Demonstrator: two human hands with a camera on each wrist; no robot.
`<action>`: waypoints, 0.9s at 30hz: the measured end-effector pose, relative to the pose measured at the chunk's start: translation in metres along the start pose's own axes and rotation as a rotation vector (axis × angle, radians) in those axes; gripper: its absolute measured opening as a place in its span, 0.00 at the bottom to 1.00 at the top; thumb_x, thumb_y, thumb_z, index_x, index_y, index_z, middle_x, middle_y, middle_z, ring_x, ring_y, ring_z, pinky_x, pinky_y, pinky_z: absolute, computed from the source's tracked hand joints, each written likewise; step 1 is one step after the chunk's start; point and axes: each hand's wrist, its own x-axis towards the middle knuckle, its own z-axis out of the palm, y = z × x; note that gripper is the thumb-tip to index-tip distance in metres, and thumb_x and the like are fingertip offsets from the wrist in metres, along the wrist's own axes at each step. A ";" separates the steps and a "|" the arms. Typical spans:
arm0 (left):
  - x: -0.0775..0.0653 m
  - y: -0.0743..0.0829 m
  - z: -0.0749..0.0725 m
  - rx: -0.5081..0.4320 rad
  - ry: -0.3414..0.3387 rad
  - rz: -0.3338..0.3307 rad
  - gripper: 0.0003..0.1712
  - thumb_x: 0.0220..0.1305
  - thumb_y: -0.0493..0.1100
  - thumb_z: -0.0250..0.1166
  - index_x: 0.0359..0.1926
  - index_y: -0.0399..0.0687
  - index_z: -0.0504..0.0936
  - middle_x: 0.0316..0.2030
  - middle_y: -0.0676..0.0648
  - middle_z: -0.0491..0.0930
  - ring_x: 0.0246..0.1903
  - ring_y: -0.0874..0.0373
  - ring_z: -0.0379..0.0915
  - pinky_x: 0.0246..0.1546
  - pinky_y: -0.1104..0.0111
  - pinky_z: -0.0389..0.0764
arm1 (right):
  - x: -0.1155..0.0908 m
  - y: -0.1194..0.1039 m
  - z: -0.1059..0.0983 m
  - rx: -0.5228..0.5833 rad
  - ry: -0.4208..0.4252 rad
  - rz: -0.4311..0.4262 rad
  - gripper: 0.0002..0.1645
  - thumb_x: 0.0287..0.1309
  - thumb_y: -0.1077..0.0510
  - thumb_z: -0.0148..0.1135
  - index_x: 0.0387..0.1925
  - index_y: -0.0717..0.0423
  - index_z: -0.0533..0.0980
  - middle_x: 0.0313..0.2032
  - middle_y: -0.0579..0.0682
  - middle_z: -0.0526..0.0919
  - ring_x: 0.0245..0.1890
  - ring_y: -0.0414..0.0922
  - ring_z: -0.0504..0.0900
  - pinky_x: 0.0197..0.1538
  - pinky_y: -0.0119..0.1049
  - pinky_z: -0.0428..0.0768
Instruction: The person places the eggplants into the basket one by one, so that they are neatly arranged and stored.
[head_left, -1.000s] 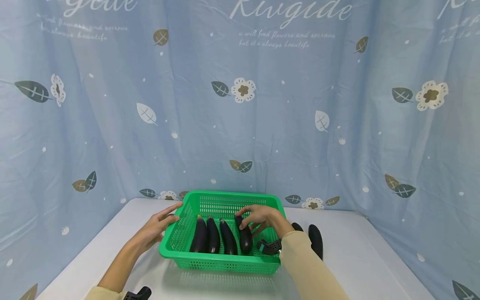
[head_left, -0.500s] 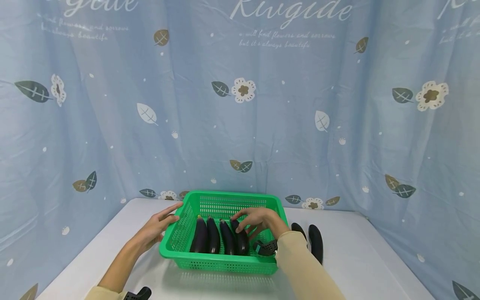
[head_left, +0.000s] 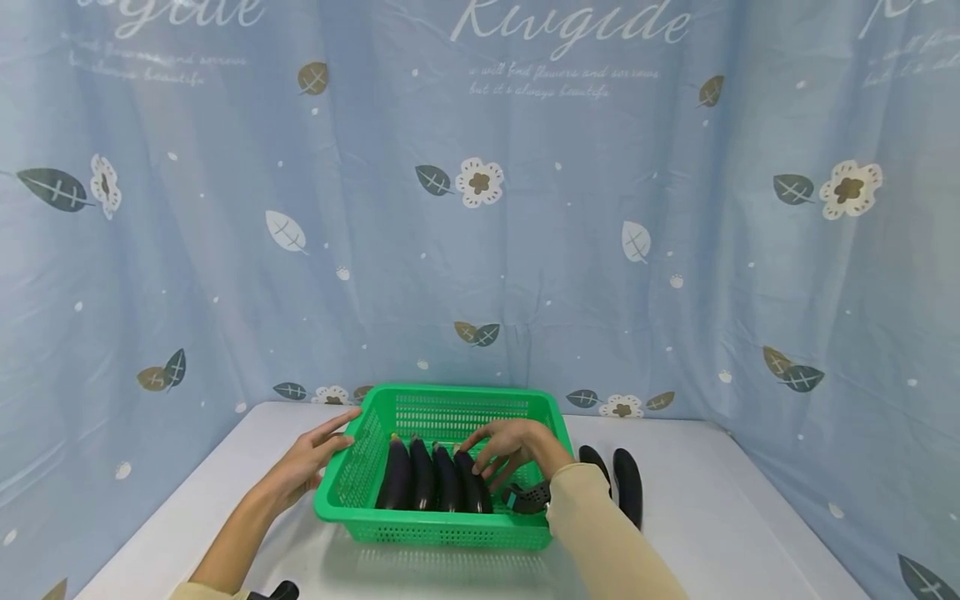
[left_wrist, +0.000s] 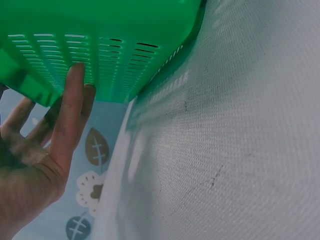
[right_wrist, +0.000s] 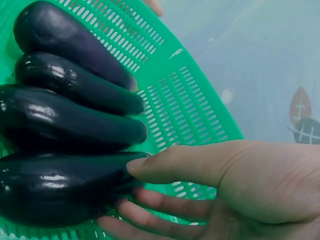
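Note:
Several dark purple eggplants lie side by side in a green perforated plastic basket (head_left: pixel 442 517). My right hand (head_left: pixel 512 443) reaches over the basket's right part and holds the rightmost eggplant (head_left: pixel 474 485) near its stem end. In the right wrist view the thumb lies on top of that eggplant (right_wrist: pixel 55 187), and the fingers are along its side, partly hidden. My left hand (head_left: pixel 306 460) is at the basket's left end. The left wrist view has its extended fingers (left_wrist: pixel 75 100) against the outer wall, none wrapped round it.
Two more eggplants, a near one (head_left: pixel 592 462) partly behind the right sleeve and another (head_left: pixel 628 487), lie on the white table (head_left: pixel 697 517) right of the basket. A blue patterned curtain (head_left: pixel 480 250) hangs behind and at both sides.
My right hand has shifted left with the rightmost eggplant, which now lies close against its neighbour. The left hand stays at the basket's end. The head view has moved slightly.

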 end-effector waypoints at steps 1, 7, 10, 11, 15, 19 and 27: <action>0.000 0.000 0.000 0.001 0.000 -0.001 0.35 0.71 0.56 0.56 0.76 0.70 0.55 0.78 0.38 0.42 0.73 0.26 0.33 0.35 0.65 0.75 | 0.000 0.000 0.001 0.002 -0.004 0.001 0.30 0.60 0.69 0.62 0.64 0.55 0.72 0.44 0.60 0.80 0.43 0.56 0.81 0.44 0.51 0.84; 0.000 0.000 0.001 -0.003 -0.007 -0.005 0.36 0.71 0.56 0.57 0.76 0.70 0.55 0.78 0.38 0.43 0.74 0.28 0.33 0.24 0.67 0.67 | -0.001 0.001 0.001 0.016 0.001 -0.001 0.30 0.60 0.67 0.63 0.64 0.56 0.72 0.45 0.59 0.80 0.42 0.55 0.81 0.43 0.51 0.84; 0.000 -0.001 0.002 -0.007 -0.003 -0.002 0.36 0.71 0.55 0.57 0.76 0.69 0.55 0.77 0.37 0.44 0.73 0.27 0.33 0.27 0.68 0.71 | -0.002 0.001 0.001 0.009 -0.004 -0.003 0.29 0.60 0.65 0.64 0.64 0.56 0.72 0.46 0.57 0.82 0.42 0.55 0.82 0.43 0.51 0.84; 0.000 -0.001 0.002 -0.009 0.000 -0.002 0.36 0.71 0.55 0.57 0.76 0.69 0.55 0.77 0.37 0.44 0.73 0.27 0.33 0.29 0.67 0.73 | -0.003 0.002 0.001 0.007 -0.007 -0.006 0.29 0.61 0.64 0.64 0.64 0.56 0.72 0.46 0.57 0.82 0.42 0.55 0.82 0.43 0.51 0.84; 0.000 -0.001 0.003 -0.006 0.008 -0.006 0.36 0.71 0.55 0.57 0.76 0.69 0.56 0.77 0.36 0.45 0.73 0.26 0.34 0.26 0.68 0.71 | -0.005 0.002 0.000 -0.003 -0.010 -0.010 0.29 0.60 0.61 0.66 0.64 0.56 0.72 0.45 0.56 0.83 0.41 0.54 0.82 0.44 0.51 0.84; 0.000 -0.001 0.004 -0.006 0.010 -0.012 0.36 0.71 0.56 0.57 0.75 0.69 0.56 0.77 0.37 0.45 0.73 0.28 0.35 0.22 0.69 0.67 | -0.008 0.002 -0.002 -0.014 -0.018 -0.009 0.30 0.61 0.58 0.66 0.64 0.56 0.72 0.42 0.58 0.82 0.40 0.54 0.82 0.46 0.53 0.83; 0.000 0.000 0.001 -0.002 0.018 -0.012 0.36 0.71 0.56 0.57 0.75 0.69 0.56 0.77 0.38 0.45 0.74 0.28 0.35 0.35 0.61 0.77 | -0.014 0.004 -0.007 -0.043 -0.026 -0.002 0.31 0.61 0.55 0.67 0.64 0.56 0.71 0.41 0.60 0.81 0.50 0.63 0.81 0.46 0.53 0.83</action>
